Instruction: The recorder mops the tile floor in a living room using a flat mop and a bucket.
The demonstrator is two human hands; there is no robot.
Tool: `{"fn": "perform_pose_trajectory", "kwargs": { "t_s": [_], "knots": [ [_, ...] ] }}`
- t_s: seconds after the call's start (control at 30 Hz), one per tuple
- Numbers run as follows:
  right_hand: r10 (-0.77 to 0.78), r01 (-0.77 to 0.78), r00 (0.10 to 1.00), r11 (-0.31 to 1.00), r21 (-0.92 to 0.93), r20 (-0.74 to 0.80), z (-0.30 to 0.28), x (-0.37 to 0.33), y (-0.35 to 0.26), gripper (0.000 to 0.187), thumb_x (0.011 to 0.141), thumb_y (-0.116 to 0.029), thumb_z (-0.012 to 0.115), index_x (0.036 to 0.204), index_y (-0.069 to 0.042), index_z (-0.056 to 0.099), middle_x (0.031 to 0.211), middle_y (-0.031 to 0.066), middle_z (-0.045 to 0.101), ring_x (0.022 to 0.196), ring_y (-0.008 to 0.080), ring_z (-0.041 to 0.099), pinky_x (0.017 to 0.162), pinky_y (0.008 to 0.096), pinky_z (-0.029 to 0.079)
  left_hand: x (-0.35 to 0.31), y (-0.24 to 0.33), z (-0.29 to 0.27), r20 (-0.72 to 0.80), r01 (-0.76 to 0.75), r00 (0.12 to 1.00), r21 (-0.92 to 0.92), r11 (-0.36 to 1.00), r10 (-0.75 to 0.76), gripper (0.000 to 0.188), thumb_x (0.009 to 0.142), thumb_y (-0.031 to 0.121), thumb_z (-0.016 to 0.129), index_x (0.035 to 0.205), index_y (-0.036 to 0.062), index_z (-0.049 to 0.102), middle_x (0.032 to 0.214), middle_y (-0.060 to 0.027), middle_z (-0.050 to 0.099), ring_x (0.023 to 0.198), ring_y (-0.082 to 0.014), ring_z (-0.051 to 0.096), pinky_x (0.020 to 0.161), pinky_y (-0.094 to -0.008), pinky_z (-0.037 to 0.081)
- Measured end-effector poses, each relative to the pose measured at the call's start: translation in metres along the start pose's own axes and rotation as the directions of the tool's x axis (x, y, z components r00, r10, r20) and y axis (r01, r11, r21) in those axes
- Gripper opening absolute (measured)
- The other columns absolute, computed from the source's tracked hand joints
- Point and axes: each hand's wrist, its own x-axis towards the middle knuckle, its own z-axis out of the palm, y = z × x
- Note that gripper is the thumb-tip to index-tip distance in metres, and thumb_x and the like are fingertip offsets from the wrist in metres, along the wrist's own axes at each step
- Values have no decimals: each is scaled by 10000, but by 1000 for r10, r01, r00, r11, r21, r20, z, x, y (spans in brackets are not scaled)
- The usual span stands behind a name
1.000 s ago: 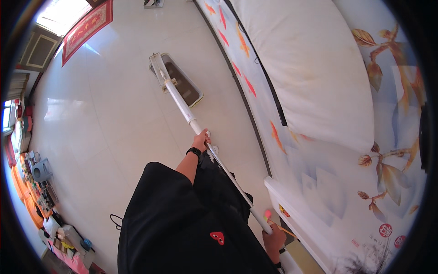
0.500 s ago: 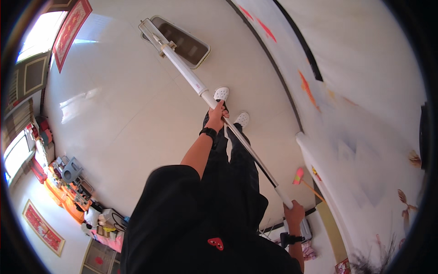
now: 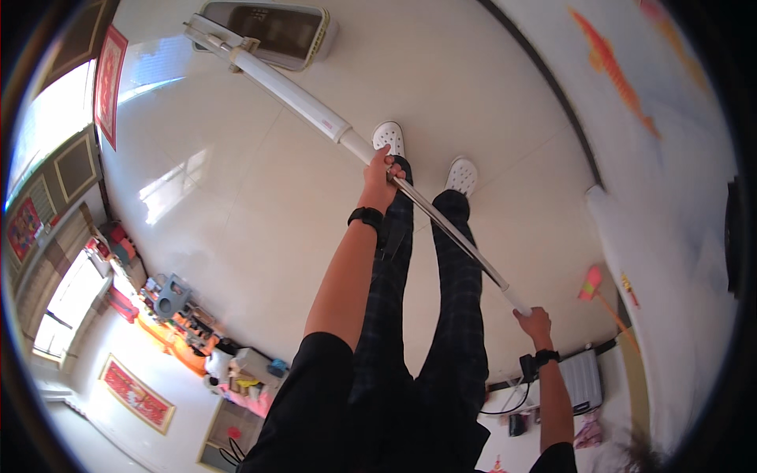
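Both my hands hold a long sponge mop (image 3: 296, 101) slanting across the view, with a thick white upper sleeve and a thin metal shaft. My left hand (image 3: 382, 177) is wrapped round it at the lower end of the white sleeve, above my white shoe (image 3: 388, 135). My right hand (image 3: 535, 325) grips the white handle end at the lower right. Away at the top left, the mop head (image 3: 211, 35) lies over the left edge of a shallow grey basin (image 3: 322, 33) with a dark inside. Whether the head touches the basin cannot be made out.
A pink-headed brush or broom (image 3: 590, 282) leans by the white wall at right. A grey suitcase (image 3: 582, 382) stands at lower right. Boxes, an orange cloth (image 3: 175, 347) and a grey chair-like thing (image 3: 172, 296) crowd the left wall. Pale tiles cover the floor.
The view has shifted, so the basin and mop head sit higher and further left. My right hand appears higher and further right. Both hands keep their hold on the mop.
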Motion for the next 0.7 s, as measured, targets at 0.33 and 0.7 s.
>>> {"fn": "perform_pose_trajectory", "kwargs": {
  "t_s": [0.33,0.7],
  "knots": [
    [-91,115,984,982,150,-155,109,41,3,211,692,-247,630,694,-37,601,693,151,603,694,322,590,624,420,470,17,-22,-50,39,-5,999,37,999,3,181,766,219,536,734,135,379,540,11,366,466,-126,365,472,-281,348],
    [69,-55,558,997,47,-827,4,-8,53,218,805,-184,535,635,-56,491,627,106,489,645,292,476,577,408,365,-51,-69,18,-78,45,995,-186,981,-61,325,732,331,588,669,80,392,551,-21,375,452,-149,369,445,-260,363]
  ]
}}
